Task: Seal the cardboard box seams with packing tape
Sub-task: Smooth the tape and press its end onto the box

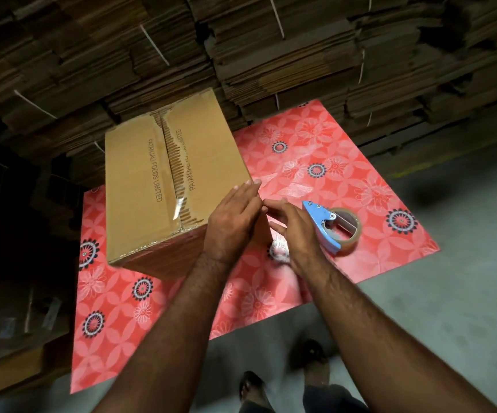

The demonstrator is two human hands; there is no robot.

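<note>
Box (163,186) sits on the pink flowered mat (360,180), tipped up a bit with its taped top flaps facing me. I can see clear tape running down the centre seam, with the torn corrugated edge showing along it and "FOODS LIMITED" printed on both sides.

My left hand (232,219) is flat against the near right corner of the box, fingers straight and close together, fingertips reaching up onto the top edge. It's pressing on the cardboard, not gripping anything.

My right hand (294,231) is just beside it, to the right of that same corner, fingers spread loosely and curled a little, holding nothing. The thumb tips of both hands nearly meet, can't tell if they actually touch since it's a bit blurry there.

The tape dispenser (327,228), blue handle with a roll of clear tape (345,231) in it, lies on the mat right behind my right knuckles, not in either hand.

Beyond the fingertips there's a wall of stacked flattened cartons (271,46). Down below my forearms I see grey floor (449,308) and my sandalled feet (309,356).
</note>
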